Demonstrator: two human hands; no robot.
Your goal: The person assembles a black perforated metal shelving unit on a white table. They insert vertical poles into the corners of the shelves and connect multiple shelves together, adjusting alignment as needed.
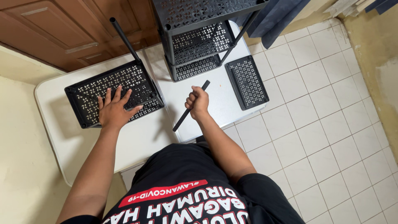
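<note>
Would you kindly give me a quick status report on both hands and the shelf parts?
Left hand flat on black perforated tray. Right hand gripping black pole. One pole already upright in tray corner. Nothing blocking.

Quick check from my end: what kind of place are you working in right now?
Most likely a room in a home. A white folding table stands on a pale tiled floor, beside a brown wooden panelled door. The left hand rests on a black perforated shelf tray; the right hand grips a black rod.

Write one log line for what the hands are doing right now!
left hand: flat on black shelf tray | right hand: gripping black rod | surface: white table
</note>
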